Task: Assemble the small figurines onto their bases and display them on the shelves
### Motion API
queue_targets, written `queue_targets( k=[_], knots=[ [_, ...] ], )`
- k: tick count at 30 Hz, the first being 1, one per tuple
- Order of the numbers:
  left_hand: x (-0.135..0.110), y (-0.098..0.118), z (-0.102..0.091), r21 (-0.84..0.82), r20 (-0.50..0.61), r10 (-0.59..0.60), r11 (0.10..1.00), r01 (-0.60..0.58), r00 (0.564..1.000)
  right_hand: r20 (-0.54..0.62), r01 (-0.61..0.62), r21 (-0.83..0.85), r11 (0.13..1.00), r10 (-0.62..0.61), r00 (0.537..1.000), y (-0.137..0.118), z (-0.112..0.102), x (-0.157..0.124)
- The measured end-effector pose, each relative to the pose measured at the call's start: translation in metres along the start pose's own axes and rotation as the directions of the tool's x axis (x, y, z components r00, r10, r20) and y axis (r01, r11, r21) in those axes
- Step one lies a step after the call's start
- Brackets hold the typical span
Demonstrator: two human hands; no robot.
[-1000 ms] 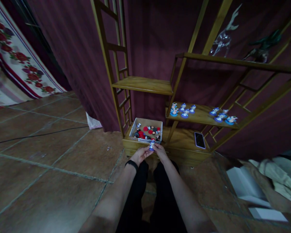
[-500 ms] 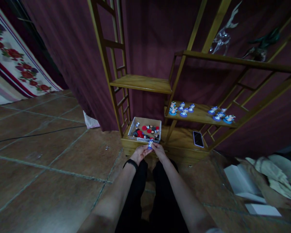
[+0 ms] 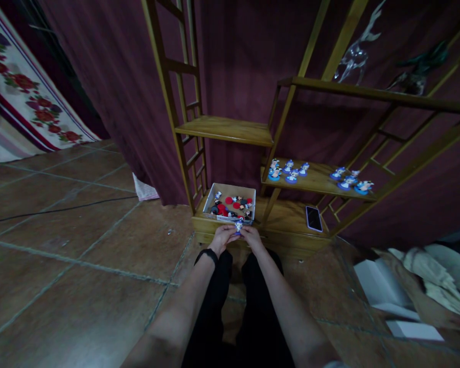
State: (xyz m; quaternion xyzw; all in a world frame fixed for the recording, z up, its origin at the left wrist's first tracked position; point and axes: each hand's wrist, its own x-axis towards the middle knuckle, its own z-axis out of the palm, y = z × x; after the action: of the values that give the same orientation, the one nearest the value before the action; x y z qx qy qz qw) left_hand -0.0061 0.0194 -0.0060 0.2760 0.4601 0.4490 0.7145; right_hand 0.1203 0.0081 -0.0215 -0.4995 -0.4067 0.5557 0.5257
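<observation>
Both of my hands pinch one small white-and-blue figurine [image 3: 238, 225] just in front of the wooden shelf unit's base. My left hand [image 3: 223, 237], with a black band on its wrist, holds it from the left. My right hand [image 3: 250, 237] grips it from the right. Right behind the figurine stands a white box [image 3: 215, 189] with red discs and several small figures inside. More blue-based figurines [image 3: 287, 171] stand in a group on the low shelf, and another group of them [image 3: 350, 180] stands further right.
A phone [image 3: 314, 218] lies flat on the shelf unit's bottom board. A glass deer [image 3: 355, 48] and a dark figure [image 3: 419, 66] stand on the top shelf. White boxes [image 3: 381, 289] and crumpled cloth [image 3: 437, 281] lie on the tiled floor at right. A cable [image 3: 57, 209] crosses the floor at left.
My hands stay pinched on the figurine and have shifted only slightly; the view has drifted a little.
</observation>
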Motion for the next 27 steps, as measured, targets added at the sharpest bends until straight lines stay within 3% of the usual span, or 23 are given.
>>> queue_targets(
  k=[11,27],
  knots=[
    [0.0,-0.001,0.001,0.072,0.037,0.036,0.997,-0.039,0.999,-0.015,-0.009,-0.079,0.997,0.008,1.0,0.012,-0.004,0.009],
    [-0.001,0.0,0.004,0.052,0.009,0.035,0.998,-0.035,0.999,-0.019,0.028,-0.142,0.989,-0.031,0.999,0.005,-0.006,0.003]
  ],
)
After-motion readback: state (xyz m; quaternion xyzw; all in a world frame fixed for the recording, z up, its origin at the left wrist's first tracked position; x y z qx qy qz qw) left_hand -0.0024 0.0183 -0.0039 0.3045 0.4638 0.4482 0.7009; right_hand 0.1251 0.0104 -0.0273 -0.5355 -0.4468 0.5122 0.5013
